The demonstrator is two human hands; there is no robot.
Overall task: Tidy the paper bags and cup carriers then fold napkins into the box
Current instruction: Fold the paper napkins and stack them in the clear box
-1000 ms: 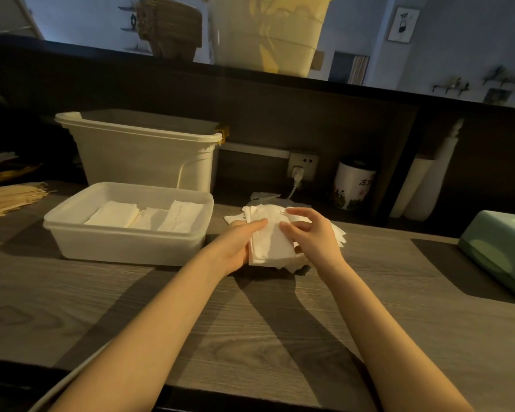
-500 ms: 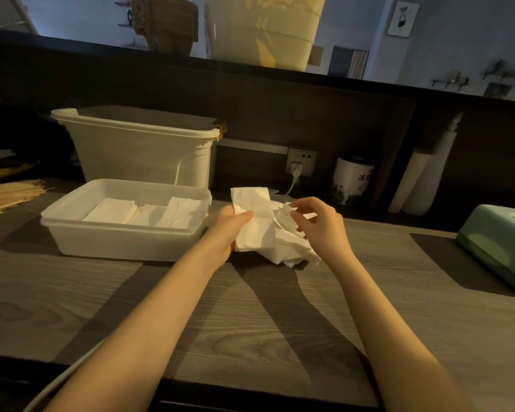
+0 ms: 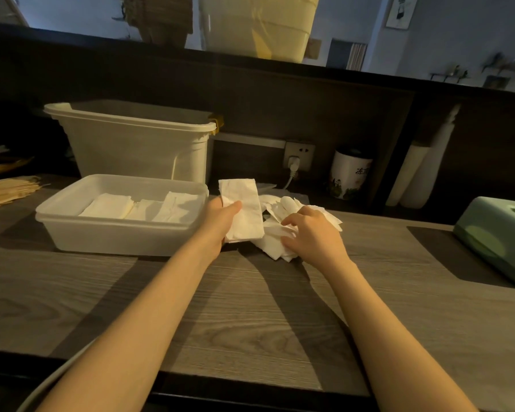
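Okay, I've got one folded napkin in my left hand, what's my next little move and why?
Probably carry the folded napkin leftward and lay it in the shallow white box. Your left hand pinches it right beside the box, where folded napkins already lie in a row, while your right hand rests on the loose napkin pile.

The only writing in view stands on the white canister (image 3: 350,173) at the back of the counter, beside the wall socket (image 3: 298,154): dark Chinese characters on its right side, too small and blurred to read with certainty.
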